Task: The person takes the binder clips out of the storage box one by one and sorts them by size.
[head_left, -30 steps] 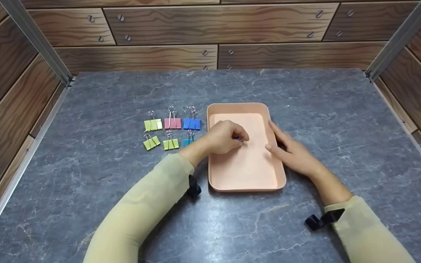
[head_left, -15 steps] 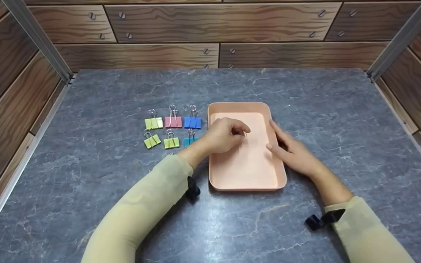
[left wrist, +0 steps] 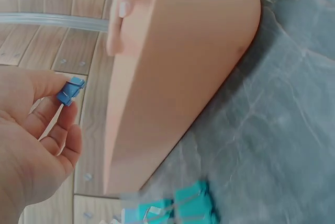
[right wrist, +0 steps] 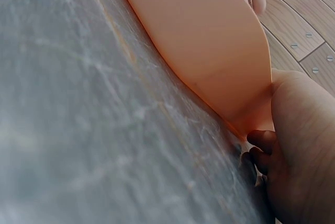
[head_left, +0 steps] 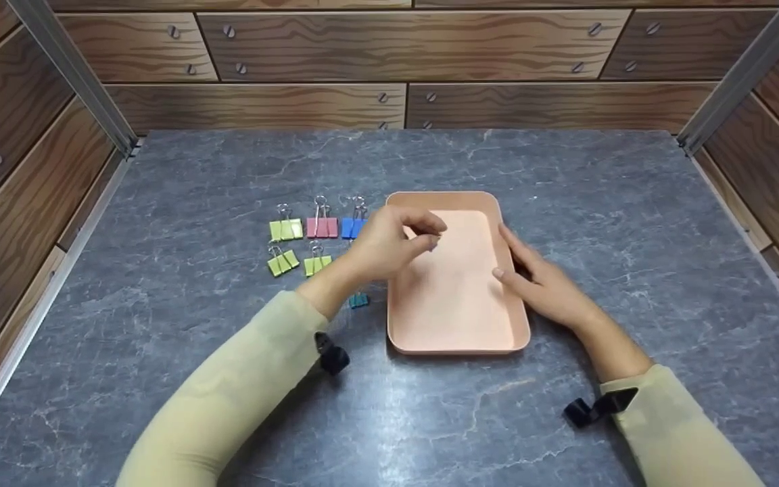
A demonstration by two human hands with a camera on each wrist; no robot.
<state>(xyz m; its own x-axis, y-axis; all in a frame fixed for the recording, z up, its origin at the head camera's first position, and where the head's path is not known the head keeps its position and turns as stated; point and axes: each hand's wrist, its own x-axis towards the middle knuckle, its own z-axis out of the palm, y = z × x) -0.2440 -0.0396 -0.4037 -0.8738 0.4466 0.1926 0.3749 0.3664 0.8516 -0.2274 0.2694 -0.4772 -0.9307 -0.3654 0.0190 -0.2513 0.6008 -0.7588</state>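
Observation:
My left hand [head_left: 389,245] is over the left part of the shallow pink tray [head_left: 457,304]. Its thumb and forefinger pinch a small blue binder clip [left wrist: 70,91], plain in the left wrist view but mostly hidden in the head view. At the tray's right wall, my right hand [head_left: 548,287] grips the side, thumb over the rim and fingers along the outside. To the left of the tray lie a yellow-green binder clip [head_left: 286,230], a pink binder clip [head_left: 322,227] and a larger blue binder clip [head_left: 352,228], partly covered by my left hand.
Nearer me are two smaller yellow-green binder clips [head_left: 283,263] and a teal binder clip [head_left: 359,299] beside the left forearm. Teal clips [left wrist: 193,203] also show in the left wrist view. Wood-patterned walls [head_left: 301,47] bound the grey marbled table [head_left: 606,182].
My left hand has drawn back leftward and somewhat up from the tray's middle, holding the small blue binder clip. A teal clip has come into view below the arm. The right hand stays put.

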